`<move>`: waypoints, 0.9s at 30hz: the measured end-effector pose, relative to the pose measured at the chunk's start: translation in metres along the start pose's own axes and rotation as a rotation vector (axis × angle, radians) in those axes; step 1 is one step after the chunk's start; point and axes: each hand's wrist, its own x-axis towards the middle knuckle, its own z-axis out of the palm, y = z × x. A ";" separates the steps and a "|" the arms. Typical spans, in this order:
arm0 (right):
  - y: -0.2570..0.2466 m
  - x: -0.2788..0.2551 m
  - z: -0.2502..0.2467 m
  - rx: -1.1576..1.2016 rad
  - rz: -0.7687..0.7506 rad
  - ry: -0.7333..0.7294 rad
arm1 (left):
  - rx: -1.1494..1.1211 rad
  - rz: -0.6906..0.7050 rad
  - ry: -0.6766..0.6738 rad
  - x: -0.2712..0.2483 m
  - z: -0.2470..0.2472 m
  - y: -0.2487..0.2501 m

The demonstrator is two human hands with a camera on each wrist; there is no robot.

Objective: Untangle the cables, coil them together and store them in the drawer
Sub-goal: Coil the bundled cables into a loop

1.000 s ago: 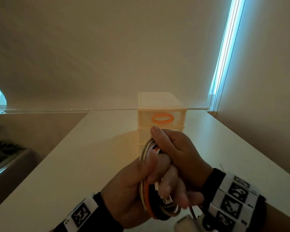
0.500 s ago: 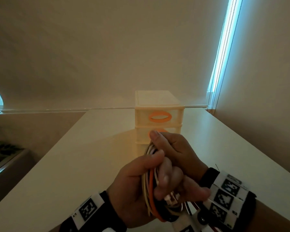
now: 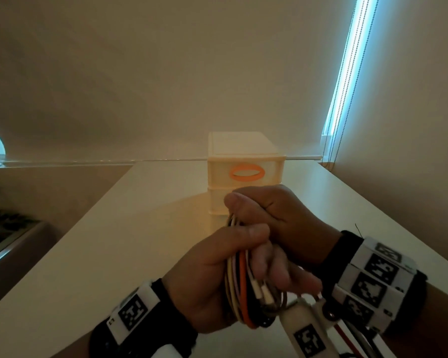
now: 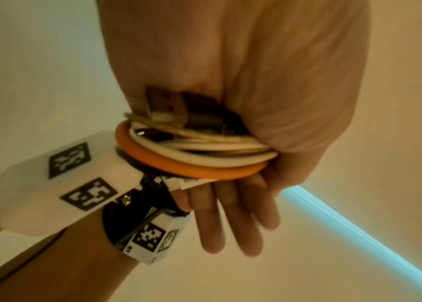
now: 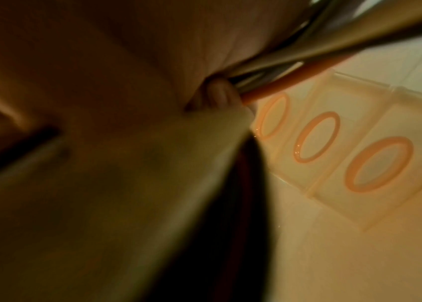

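Nearest the camera, both hands were clamped together on one coiled bundle of cables (image 3: pixel 241 285), held up above the pale table (image 3: pixel 109 254). The left hand (image 3: pixel 212 277) gripped the near side of the coil, its thumb laid across the top of the loops and its fingers curled round them from the far side. The right hand (image 3: pixel 277 223) closed over the far end of the bundle, thumb pressed on top and pointing left, just against the left thumb. The coil held an orange cable (image 4: pixel 186 165) on its outer edge, several white and cream loops (image 4: pixel 204 151) beside it, and black cable underneath; in the left wrist view a dark USB plug (image 4: pixel 171 108) stuck out of the grip above the loops, and the right hand's fingers (image 4: pixel 233 216) hung straight down below the coil. White plug ends (image 3: pixel 263 293) poked out near the left fingers in the head view. The right wrist view was mostly dark and blurred, showing only cables passing through the palm. Beyond the hands, near the far edge of the table, stood a small cream drawer unit (image 3: pixel 243 151), its drawers closed, each front carrying an orange oval handle (image 3: pixel 246 172); three such handles (image 5: pixel 317 137) appeared in the right wrist view. Farther right, a strip of blue light (image 3: pixel 347 73) ran beside the window blind.
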 end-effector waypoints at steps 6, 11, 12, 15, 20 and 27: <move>0.005 0.010 0.006 0.467 0.257 -0.031 | -0.060 0.117 0.111 0.005 -0.005 0.003; -0.002 0.013 0.000 0.392 0.265 -0.045 | 0.044 0.166 0.127 0.001 -0.004 0.003; -0.004 0.014 -0.001 0.373 0.232 -0.037 | 0.074 0.170 0.131 0.001 -0.003 0.004; -0.007 0.014 -0.001 0.409 0.176 -0.036 | 0.093 0.189 0.136 0.002 0.004 0.005; 0.005 0.009 0.011 0.557 0.242 0.044 | -0.234 0.163 0.103 0.007 0.007 0.008; 0.007 0.003 0.024 0.637 0.233 0.174 | -0.297 0.118 -0.023 0.003 0.018 0.018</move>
